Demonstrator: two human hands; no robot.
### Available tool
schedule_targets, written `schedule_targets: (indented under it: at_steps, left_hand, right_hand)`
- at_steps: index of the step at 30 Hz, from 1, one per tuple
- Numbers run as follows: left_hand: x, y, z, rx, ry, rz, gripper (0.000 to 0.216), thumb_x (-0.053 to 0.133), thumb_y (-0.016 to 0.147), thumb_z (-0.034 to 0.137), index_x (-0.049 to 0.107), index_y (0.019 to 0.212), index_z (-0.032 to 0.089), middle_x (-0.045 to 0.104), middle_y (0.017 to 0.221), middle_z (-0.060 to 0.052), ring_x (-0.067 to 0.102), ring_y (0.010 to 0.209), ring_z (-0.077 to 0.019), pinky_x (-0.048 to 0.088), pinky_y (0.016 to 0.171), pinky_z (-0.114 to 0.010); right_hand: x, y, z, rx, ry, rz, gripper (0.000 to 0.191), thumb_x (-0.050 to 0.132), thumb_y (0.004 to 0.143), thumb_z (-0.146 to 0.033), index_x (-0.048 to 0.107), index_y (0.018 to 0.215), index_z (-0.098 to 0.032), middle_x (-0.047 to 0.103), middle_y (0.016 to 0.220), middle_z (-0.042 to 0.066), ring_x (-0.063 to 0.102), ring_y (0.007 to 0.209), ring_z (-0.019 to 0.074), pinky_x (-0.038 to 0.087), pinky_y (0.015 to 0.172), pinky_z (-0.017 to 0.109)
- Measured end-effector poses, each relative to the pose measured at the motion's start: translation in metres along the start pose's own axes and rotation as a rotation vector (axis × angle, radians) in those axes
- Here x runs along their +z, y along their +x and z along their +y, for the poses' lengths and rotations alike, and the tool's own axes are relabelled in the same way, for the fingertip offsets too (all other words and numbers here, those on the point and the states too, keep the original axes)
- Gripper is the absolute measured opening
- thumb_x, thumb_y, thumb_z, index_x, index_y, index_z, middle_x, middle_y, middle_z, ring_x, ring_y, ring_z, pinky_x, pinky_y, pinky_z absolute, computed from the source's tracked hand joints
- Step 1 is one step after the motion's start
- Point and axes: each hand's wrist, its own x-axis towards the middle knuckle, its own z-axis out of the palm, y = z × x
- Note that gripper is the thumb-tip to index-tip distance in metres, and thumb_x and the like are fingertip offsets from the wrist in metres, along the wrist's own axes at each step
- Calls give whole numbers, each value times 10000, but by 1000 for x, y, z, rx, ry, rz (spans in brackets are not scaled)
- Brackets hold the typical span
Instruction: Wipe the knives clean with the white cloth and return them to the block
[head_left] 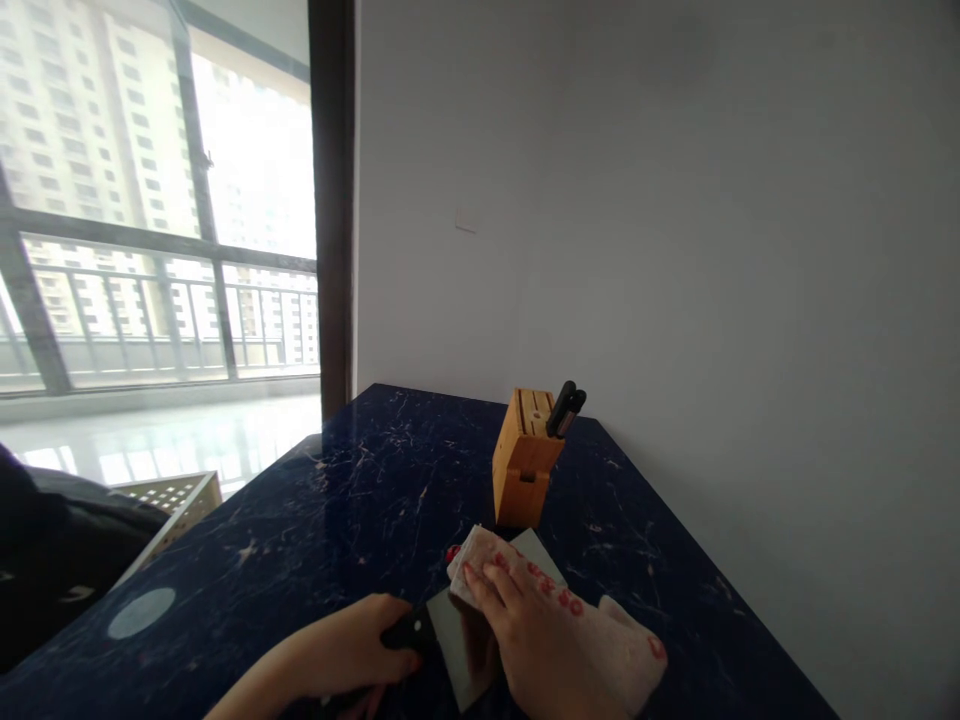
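Note:
My left hand is closed round the black handle of a cleaver, held low over the near part of the table. The broad, shiny blade points to the right. My right hand presses a white cloth with red printed marks against the blade, its fingers bent over the fabric. Much of the blade is hidden by cloth and fingers. A flat, pale metal-like piece shows beyond the cloth; whether it belongs to the same blade, I cannot tell. Just behind stands a wooden knife block with black-handled tools in its slots.
The dark blue marbled table runs to a white wall. A pale round patch lies at its left. Beyond the left edge are a cream lattice basket and dark fabric. Partly hidden black and reddish items lie beneath my left wrist.

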Motion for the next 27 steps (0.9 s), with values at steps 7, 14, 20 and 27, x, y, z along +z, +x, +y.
schedule_targets:
  at_steps: [7, 14, 20, 27]
  left_hand:
    - [1, -3, 8, 38, -2, 5, 151, 444, 662, 252, 560, 689, 160, 575, 512, 37, 477, 408, -83, 293, 358, -166]
    - [8, 1, -5, -45, -91, -39, 212, 434, 656, 272, 552, 793, 161, 571, 502, 26, 507, 383, -105, 313, 319, -159]
    - [8, 4, -11, -13, -55, 11, 193, 441, 641, 273, 558, 749, 164, 586, 527, 18, 526, 420, -113, 326, 335, -159]
    - [10, 5, -13, -82, -84, -24, 251, 439, 646, 288, 550, 825, 151, 581, 519, 12, 516, 390, -122, 335, 317, -170]
  right_hand:
    - [-12, -4, -7, -60, 154, -25, 673, 361, 687, -45, 319, 1308, -303, 407, 1297, -40, 282, 1221, 134, 199, 1029, 296]
    - [-3, -4, -5, 176, 152, 132, 613, 359, 678, -36, 412, 1237, -283, 456, 1224, -3, 354, 1162, 167, 259, 982, 318]
    - [8, -1, -24, 90, 128, 144, 565, 401, 642, -43, 452, 1165, -251, 480, 1180, 6, 369, 1146, 161, 238, 992, 298]
    - [4, 5, -6, 200, 111, 145, 550, 350, 741, -60, 425, 1230, -300, 459, 1233, -13, 370, 1147, 182, 226, 981, 332]
